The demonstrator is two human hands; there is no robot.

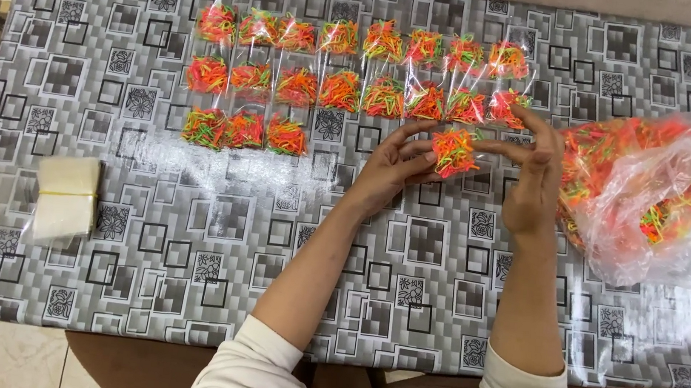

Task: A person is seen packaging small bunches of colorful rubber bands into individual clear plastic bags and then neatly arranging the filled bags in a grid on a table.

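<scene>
My left hand (393,163) and my right hand (533,173) together hold a small clear packet of orange, green and pink elastic bands (453,151) just above the table. The left fingers pinch its left side, the right fingers pinch its right side. Beyond the hands lie rows of filled small packets (342,65) of the same coloured bands, in three lines; the nearest line (245,130) holds only three packets.
A large clear plastic bag of loose coloured bands (657,197) lies at the right, touching my right hand's far side. A banded stack of empty clear packets (65,197) sits at the left. The table has a grey patterned cover (213,231).
</scene>
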